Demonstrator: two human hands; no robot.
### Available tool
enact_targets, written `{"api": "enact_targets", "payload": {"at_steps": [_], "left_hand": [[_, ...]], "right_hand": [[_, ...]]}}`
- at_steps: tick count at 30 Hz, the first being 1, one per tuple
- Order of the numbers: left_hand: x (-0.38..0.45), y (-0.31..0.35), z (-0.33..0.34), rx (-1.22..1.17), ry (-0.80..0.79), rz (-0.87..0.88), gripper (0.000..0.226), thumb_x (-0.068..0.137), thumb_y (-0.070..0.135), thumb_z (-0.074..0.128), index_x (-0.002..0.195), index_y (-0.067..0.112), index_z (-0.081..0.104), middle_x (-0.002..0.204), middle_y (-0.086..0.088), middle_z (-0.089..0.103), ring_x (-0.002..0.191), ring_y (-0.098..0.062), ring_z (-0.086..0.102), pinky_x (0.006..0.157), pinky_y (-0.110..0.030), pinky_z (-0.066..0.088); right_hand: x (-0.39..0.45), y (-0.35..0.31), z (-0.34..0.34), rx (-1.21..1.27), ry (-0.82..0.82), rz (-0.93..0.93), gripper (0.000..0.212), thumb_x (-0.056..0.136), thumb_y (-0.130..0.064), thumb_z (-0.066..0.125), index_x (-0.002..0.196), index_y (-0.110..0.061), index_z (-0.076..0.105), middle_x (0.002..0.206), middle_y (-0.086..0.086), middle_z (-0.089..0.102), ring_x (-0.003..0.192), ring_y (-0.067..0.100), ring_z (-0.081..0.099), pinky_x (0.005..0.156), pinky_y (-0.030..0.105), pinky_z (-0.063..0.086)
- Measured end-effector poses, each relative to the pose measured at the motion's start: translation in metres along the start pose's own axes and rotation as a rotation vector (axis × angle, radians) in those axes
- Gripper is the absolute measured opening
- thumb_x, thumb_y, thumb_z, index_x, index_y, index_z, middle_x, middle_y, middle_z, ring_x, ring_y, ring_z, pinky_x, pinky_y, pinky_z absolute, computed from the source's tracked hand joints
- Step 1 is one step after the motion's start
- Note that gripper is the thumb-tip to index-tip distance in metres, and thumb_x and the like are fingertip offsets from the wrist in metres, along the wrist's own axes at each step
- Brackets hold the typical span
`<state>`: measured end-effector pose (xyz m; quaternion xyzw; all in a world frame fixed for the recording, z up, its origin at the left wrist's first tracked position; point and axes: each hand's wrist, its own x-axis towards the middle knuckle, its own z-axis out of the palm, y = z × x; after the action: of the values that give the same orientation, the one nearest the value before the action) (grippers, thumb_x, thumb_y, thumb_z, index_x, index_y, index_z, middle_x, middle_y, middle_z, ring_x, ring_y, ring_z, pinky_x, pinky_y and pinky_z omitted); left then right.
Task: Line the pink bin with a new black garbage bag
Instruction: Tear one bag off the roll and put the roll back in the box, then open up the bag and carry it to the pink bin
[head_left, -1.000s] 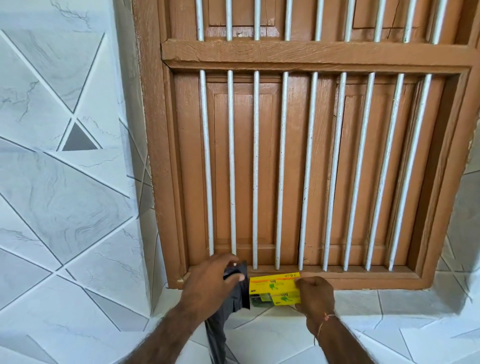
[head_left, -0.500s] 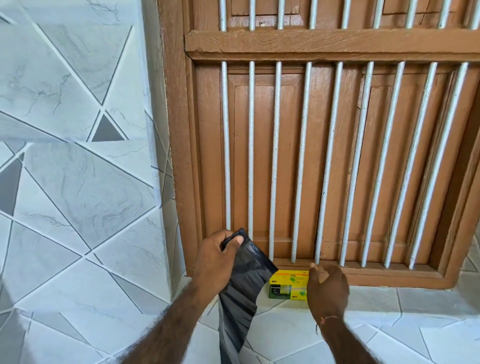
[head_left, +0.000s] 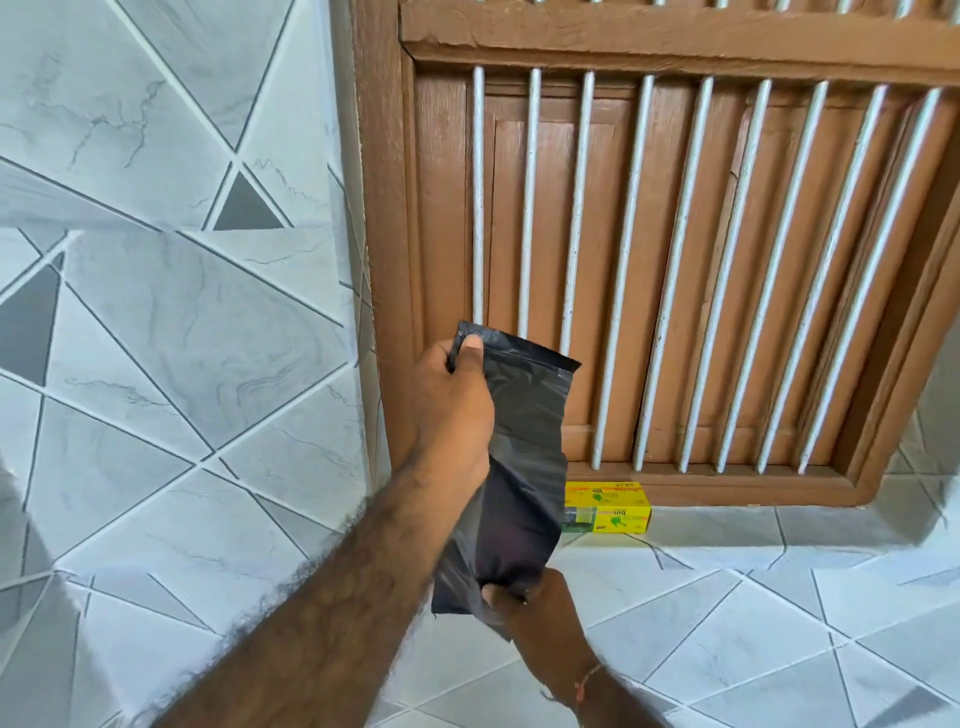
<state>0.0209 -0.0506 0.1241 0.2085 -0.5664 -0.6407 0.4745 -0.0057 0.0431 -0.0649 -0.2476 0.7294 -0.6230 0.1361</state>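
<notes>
The black garbage bag (head_left: 524, 447) is up in the air in front of the window, folded flat into a long narrow strip and stretched between 2 hands. Its top edge sits level with the lower part of the bars, its bottom end hangs down over the tiled ledge. The left hand (head_left: 457, 410) has the upper corner, thumb (head_left: 471, 347) pressed flat on the front of the plastic and the fingers curled behind it, a firm pinch. The right hand (head_left: 535, 603) is clamped on the lower end, the plastic bunched up and creased where the fingers close round it. A thin reddish thread (head_left: 589, 675) circles that right wrist.

Just behind the bag, the yellow box (head_left: 610, 506) lies on the tiled ledge (head_left: 753, 597), pushed up against the bottom of the brown wooden window frame (head_left: 675, 49); its left end is hidden by the hanging plastic. Green print shows on the box, too small to read. White metal bars (head_left: 576, 260) run vertically across the frame, closed wooden shutters behind them. To the left, a wall of grey marbled tiles (head_left: 156, 338) cut into triangles. The pink bin is out of view.
</notes>
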Motion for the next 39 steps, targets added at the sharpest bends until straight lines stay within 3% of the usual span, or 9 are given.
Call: {"api": "enact_targets", "payload": {"at_steps": [6, 12, 16, 19, 22, 26, 32, 36, 39], "left_hand": [[0.017, 0.032, -0.027, 0.052, 0.111, 0.204, 0.021, 0.095, 0.028, 0.052, 0.084, 0.014, 0.062, 0.070, 0.003, 0.055, 0.063, -0.011, 0.052, 0.060, -0.030, 0.045], [-0.031, 0.010, -0.074, 0.604, 0.221, 0.318, 0.044, 0.094, 0.041, 0.051, 0.133, 0.020, 0.048, 0.135, -0.007, 0.053, 0.127, -0.025, 0.048, 0.104, -0.042, 0.039], [-0.125, -0.029, -0.100, 0.661, 0.235, 0.513, 0.029, 0.090, 0.038, 0.060, 0.115, 0.026, 0.054, 0.119, -0.002, 0.060, 0.108, -0.023, 0.056, 0.096, -0.046, 0.050], [-0.221, -0.054, -0.104, 0.681, -0.099, 0.337, 0.018, 0.085, 0.041, 0.063, 0.098, 0.040, 0.050, 0.101, 0.017, 0.055, 0.094, -0.006, 0.055, 0.080, -0.032, 0.052], [-0.297, -0.073, -0.105, 0.759, -0.349, 0.126, 0.048, 0.067, 0.054, 0.071, 0.105, 0.057, 0.041, 0.109, 0.020, 0.048, 0.103, 0.001, 0.053, 0.085, -0.022, 0.047], [-0.347, -0.086, -0.120, 0.789, -0.233, -0.100, 0.047, 0.068, 0.036, 0.072, 0.104, 0.054, 0.049, 0.097, 0.019, 0.063, 0.090, -0.001, 0.065, 0.084, -0.030, 0.056], [-0.370, -0.048, -0.143, 0.605, 0.101, -0.229, 0.011, 0.080, 0.000, 0.069, 0.077, 0.011, 0.068, 0.062, -0.005, 0.069, 0.059, -0.009, 0.068, 0.056, -0.025, 0.056], [-0.383, -0.035, -0.158, 0.622, 0.165, -0.229, 0.009, 0.087, 0.000, 0.059, 0.087, 0.008, 0.064, 0.067, 0.003, 0.067, 0.057, -0.009, 0.066, 0.049, -0.014, 0.050], [-0.395, -0.030, -0.177, 0.566, 0.153, -0.340, 0.015, 0.090, 0.003, 0.055, 0.091, 0.019, 0.056, 0.067, -0.007, 0.070, 0.059, -0.020, 0.066, 0.054, -0.034, 0.056]], "right_hand": [[-0.031, 0.009, -0.023, -0.162, -0.079, 0.025, 0.029, 0.086, -0.016, 0.063, 0.059, -0.017, 0.054, 0.044, -0.011, 0.047, 0.048, 0.003, 0.035, 0.051, 0.018, 0.030], [-0.073, -0.020, -0.050, 0.256, -0.158, 0.213, 0.017, 0.084, -0.016, 0.070, 0.068, -0.009, 0.068, 0.059, -0.001, 0.065, 0.058, 0.016, 0.058, 0.056, 0.026, 0.046], [-0.100, -0.034, -0.062, 0.464, -0.184, 0.311, 0.032, 0.075, -0.022, 0.077, 0.090, 0.005, 0.071, 0.080, 0.019, 0.071, 0.072, 0.029, 0.066, 0.073, 0.042, 0.056], [-0.123, -0.032, -0.074, 0.528, -0.185, 0.377, 0.037, 0.078, -0.025, 0.074, 0.098, 0.006, 0.071, 0.091, 0.026, 0.073, 0.077, 0.036, 0.068, 0.071, 0.047, 0.059], [-0.143, -0.018, -0.081, 0.557, -0.149, 0.404, 0.042, 0.079, -0.027, 0.073, 0.106, 0.004, 0.068, 0.094, 0.027, 0.074, 0.075, 0.038, 0.070, 0.072, 0.052, 0.059], [-0.179, -0.009, -0.080, 0.594, -0.155, 0.498, 0.047, 0.083, -0.029, 0.070, 0.109, 0.010, 0.063, 0.086, 0.027, 0.072, 0.064, 0.034, 0.068, 0.059, 0.040, 0.060], [-0.249, -0.010, -0.079, 0.529, -0.414, 0.433, 0.054, 0.075, -0.059, 0.066, 0.109, -0.017, 0.069, 0.109, 0.015, 0.073, 0.103, 0.035, 0.068, 0.089, 0.046, 0.054], [-0.295, -0.016, -0.070, 0.331, -0.444, 0.361, 0.033, 0.075, -0.040, 0.076, 0.090, -0.011, 0.076, 0.071, 0.000, 0.076, 0.061, 0.014, 0.071, 0.052, 0.023, 0.051], [-0.323, -0.020, -0.056, 0.163, -0.372, 0.247, 0.015, 0.072, -0.024, 0.082, 0.085, -0.022, 0.075, 0.064, -0.012, 0.075, 0.060, 0.003, 0.071, 0.055, 0.017, 0.054]]}}
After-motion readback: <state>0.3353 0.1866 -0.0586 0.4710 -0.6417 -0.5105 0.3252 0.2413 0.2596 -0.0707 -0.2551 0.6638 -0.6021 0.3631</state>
